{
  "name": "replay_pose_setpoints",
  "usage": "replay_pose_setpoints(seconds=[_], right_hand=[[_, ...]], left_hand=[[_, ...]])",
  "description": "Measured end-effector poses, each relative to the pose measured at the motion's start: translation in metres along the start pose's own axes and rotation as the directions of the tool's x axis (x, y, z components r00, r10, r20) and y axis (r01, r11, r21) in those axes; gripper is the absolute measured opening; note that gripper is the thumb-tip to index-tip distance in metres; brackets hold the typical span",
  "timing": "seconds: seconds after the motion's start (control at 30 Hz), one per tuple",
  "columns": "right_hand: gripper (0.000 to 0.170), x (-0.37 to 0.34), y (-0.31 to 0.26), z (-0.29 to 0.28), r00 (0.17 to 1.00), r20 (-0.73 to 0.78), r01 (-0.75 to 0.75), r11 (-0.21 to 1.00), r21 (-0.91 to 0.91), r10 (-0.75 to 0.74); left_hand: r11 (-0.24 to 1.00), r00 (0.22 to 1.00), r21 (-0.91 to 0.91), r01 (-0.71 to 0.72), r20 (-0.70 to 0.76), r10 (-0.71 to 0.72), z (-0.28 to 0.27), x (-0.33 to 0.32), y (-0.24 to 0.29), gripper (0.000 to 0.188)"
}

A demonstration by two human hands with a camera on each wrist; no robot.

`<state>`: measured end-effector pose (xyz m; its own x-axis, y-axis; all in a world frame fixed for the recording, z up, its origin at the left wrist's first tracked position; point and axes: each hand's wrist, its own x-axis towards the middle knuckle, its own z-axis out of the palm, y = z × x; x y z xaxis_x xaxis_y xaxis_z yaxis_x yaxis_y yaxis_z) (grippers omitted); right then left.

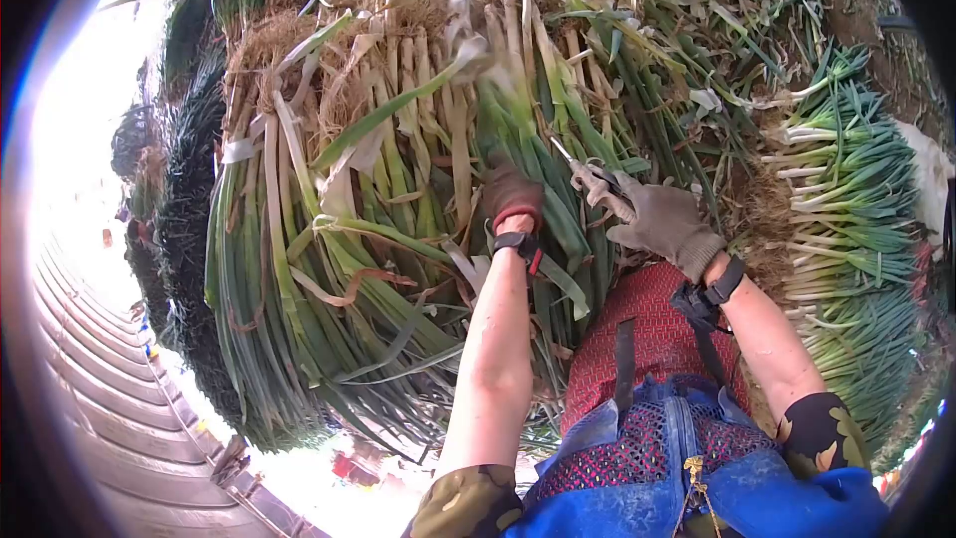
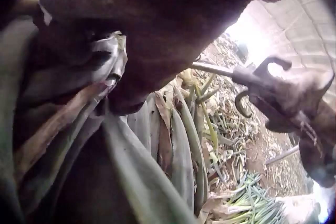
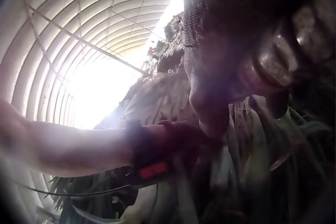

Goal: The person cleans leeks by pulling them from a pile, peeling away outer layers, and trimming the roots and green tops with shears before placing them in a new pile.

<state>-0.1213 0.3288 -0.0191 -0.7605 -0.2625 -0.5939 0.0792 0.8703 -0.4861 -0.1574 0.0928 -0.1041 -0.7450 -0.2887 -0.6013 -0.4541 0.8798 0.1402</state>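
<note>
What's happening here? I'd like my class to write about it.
A person in gloves is working over a heap of long onions with tangled roots and some dry leaves. The left grip holds some green stalks. The right grip holds a trigger-like tool with a thin metal nozzle, pointing toward the stalks. On the person's right lies a neater row of onions with pale stems. Whether the tool is running, I can't tell.

Left hand gloved dark brown, red at wrist; right hand gloved grey-beige. Large onions: green leaves, pale stalks, tan roots. Small onions: white stems, blue-green tops. Red cloth, dark-patterned. Garment blue. Sleeves camouflage.
</note>
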Motion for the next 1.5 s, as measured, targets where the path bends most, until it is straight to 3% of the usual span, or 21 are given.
replay_pose_setpoints(seconds=[0.1, 0.13, 0.27, 0.37, 0.43, 0.5, 0.53, 0.67, 0.77, 0.93, 1.03, 1.17, 1.2, 1.3, 1.4, 1.5], right_hand=[[0.085, -0.008, 0.001, -0.002, 1.000, -0.008, 0.029, 0.998, 0.053, -0.029], [0.085, -0.011, 0.001, -0.004, 0.999, -0.013, 0.047, 0.997, 0.066, -0.047], [0.083, -0.027, -0.015, -0.013, 0.995, -0.007, 0.098, 0.994, 0.046, -0.098], [0.080, -0.032, -0.026, -0.014, 0.988, 0.060, 0.138, 0.989, 0.061, -0.142], [0.079, -0.031, -0.029, -0.009, 0.982, 0.090, 0.157, 0.984, 0.085, -0.165], [0.076, -0.031, -0.030, -0.002, 0.972, 0.136, 0.185, 0.980, 0.077, -0.194], [0.076, -0.028, -0.031, 0.005, 0.969, 0.160, 0.183, 0.981, 0.061, -0.191], [0.071, -0.027, -0.028, 0.015, 0.986, 0.080, 0.139, 0.987, 0.080, -0.145], [0.068, -0.045, -0.041, 0.003, 0.946, 0.186, 0.251, 0.963, 0.098, -0.265], [0.069, -0.048, -0.038, 0.010, 0.945, 0.260, 0.183, 0.980, 0.083, -0.198], [0.049, -0.065, -0.043, 0.019, 0.932, 0.200, 0.290, 0.953, 0.092, -0.302], [0.056, -0.047, -0.045, 0.031, 0.972, 0.100, 0.203, 0.976, 0.083, -0.210], [0.075, -0.043, -0.048, 0.030, 0.972, 0.150, 0.175, 0.983, 0.052, -0.180], [0.070, -0.049, -0.056, 0.023, 0.940, 0.240, 0.238, 0.970, 0.046, -0.242], [0.073, -0.040, -0.053, 0.025, 0.972, 0.170, 0.161, 0.987, 0.013, -0.160], [0.074, -0.045, -0.055, 0.014, 0.931, 0.311, 0.187, 0.981, 0.042, -0.191]], left_hand=[[0.996, 0.998, -0.072, -0.055, -0.030, 0.053, -0.012, -0.016, -0.023, 0.073], [0.993, 0.987, 0.005, -0.120, -0.107, 0.120, -0.016, -0.026, -0.028, 0.075], [0.985, 0.985, 0.128, -0.117, -0.109, 0.132, -0.061, -0.086, -0.028, 0.070], [0.919, 0.898, 0.202, -0.339, -0.222, 0.380, -0.035, -0.111, -0.063, 0.072], [0.913, 0.888, 0.253, -0.319, -0.258, 0.382, -0.033, -0.146, -0.050, 0.077], [0.988, 0.989, 0.114, -0.105, -0.095, 0.116, -0.033, -0.177, -0.046, 0.080], [0.970, 0.964, 0.138, -0.200, -0.151, 0.221, -0.029, -0.185, -0.055, 0.083], [0.987, 0.982, 0.049, -0.155, -0.100, 0.159, -0.020, -0.203, -0.079, 0.085], [0.988, 0.984, 0.023, -0.152, -0.085, 0.154, -0.013, -0.229, -0.088, 0.085], [0.991, 0.989, -0.030, -0.133, -0.068, 0.131, -0.018, -0.250, -0.104, 0.087], [0.981, 0.976, -0.017, -0.193, -0.109, 0.191, -0.012, -0.247, -0.115, 0.087], [0.980, 0.981, -0.059, -0.188, -0.062, 0.184, -0.016, -0.245, -0.119, 0.085], [0.987, 0.988, -0.052, -0.154, -0.026, 0.153, -0.015, -0.245, -0.119, 0.083], [0.990, 0.993, -0.079, -0.117, -0.004, 0.117, -0.015, -0.246, -0.121, 0.078], [0.979, 0.986, -0.118, -0.164, -0.052, 0.159, -0.010, -0.244, -0.129, 0.079], [0.970, 0.972, -0.090, -0.225, -0.082, 0.218, -0.003, -0.239, -0.139, 0.083]])
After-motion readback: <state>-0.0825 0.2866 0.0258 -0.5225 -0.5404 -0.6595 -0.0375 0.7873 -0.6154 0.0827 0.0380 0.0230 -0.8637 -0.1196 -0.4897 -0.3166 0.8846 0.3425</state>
